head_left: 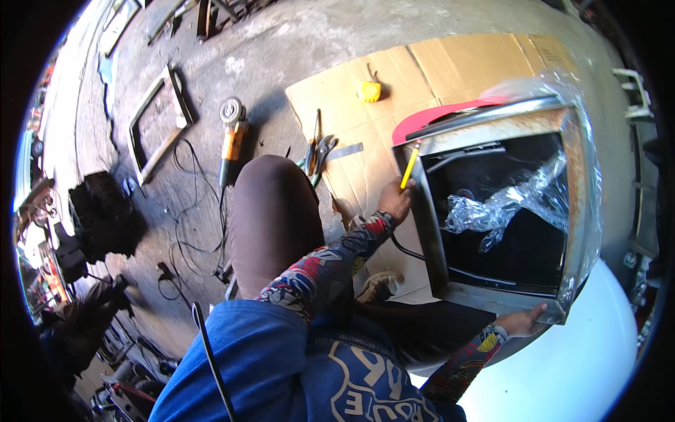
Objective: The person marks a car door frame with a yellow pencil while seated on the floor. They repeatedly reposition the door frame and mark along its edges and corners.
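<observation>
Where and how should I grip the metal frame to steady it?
Take the metal frame by its near right corner, probably from the near side: that rail looks bare where the right hand touches it, well away from the pencil in the left hand.

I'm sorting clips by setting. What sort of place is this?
Probably a metalworking or repair workshop: an angle grinder lies on the concrete floor, a yellow tape measure rests on flattened cardboard, and the person's right hand holds a rust-marked metal frame.

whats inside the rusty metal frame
Inside the metal frame, crumpled clear plastic shows against a black interior; whatever the plastic covers cannot be made out.
</observation>
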### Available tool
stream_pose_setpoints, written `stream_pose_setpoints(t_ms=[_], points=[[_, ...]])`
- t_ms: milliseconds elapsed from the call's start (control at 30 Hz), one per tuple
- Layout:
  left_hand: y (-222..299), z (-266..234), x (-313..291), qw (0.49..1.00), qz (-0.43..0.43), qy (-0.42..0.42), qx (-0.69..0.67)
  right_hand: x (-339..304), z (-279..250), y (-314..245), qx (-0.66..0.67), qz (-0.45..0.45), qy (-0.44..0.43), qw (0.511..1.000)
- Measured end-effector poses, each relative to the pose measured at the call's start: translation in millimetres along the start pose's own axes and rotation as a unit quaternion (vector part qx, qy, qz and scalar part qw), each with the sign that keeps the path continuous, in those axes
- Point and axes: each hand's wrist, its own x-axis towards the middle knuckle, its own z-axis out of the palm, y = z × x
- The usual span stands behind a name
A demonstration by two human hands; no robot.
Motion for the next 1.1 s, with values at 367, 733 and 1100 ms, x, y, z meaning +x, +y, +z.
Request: stream_pose_setpoints(t_ms=[367, 733, 1100], points=[[42, 5, -13, 0.992, -0.113, 0.048, 0.032, 36, -15, 18, -0.106, 0.022, 0.001, 0.994], [42, 12, -21, 0.987, -0.132, 0.059, -0.072, 60, -28, 18, -0.079, 0.094, -0.115, 0.986], [42, 20, -17, 0.982, -0.166, 0.001, -0.094, 75, -44, 16, 0.027, 0.191, -0.245, 0.950]])
